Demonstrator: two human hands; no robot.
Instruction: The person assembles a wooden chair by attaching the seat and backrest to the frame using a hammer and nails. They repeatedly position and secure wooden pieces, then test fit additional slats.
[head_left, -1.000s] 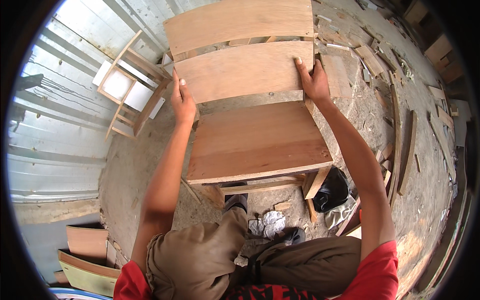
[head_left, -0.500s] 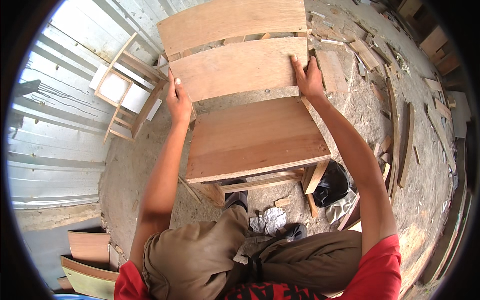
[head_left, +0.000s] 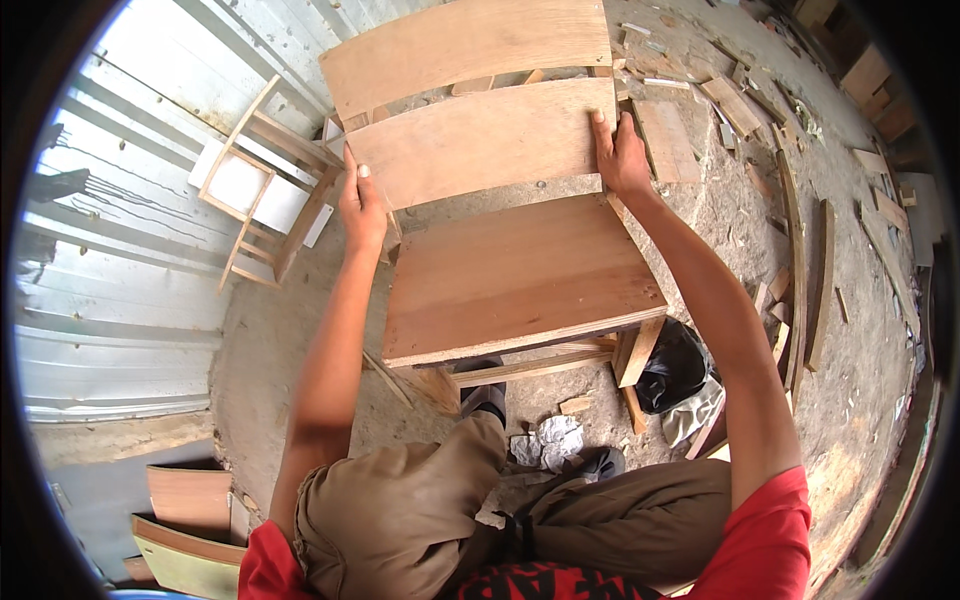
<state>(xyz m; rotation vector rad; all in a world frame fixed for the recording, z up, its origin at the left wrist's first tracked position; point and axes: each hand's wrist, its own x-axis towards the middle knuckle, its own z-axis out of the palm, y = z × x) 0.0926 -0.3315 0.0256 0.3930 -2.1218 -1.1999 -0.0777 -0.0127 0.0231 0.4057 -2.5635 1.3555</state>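
Observation:
A wooden chair (head_left: 520,280) stands upright on the floor facing me, with a flat plywood seat and two curved back slats. My left hand (head_left: 363,208) grips the left edge of the backrest beside the lower slat (head_left: 485,145), thumb up. On the opposite edge, my right hand (head_left: 624,160) is closed round the backrest post, its thumb lying on the front of the same slat. The fingers behind the backrest are partly hidden. Above the lower slat is the upper slat (head_left: 465,50), cut off by the picture's top.
A wooden chair frame (head_left: 262,185) leans by the corrugated metal wall (head_left: 110,330) at left. Long wood strips (head_left: 820,285) and offcuts lie across the floor at right. A black plastic bag (head_left: 672,368) sits by the chair's right leg, crumpled paper (head_left: 548,442) near my feet. Curved panels (head_left: 190,505) stand lower left.
The view has shifted slightly, so the whole scene sits a little further right and lower. Both hands keep their hold on the chair's backrest.

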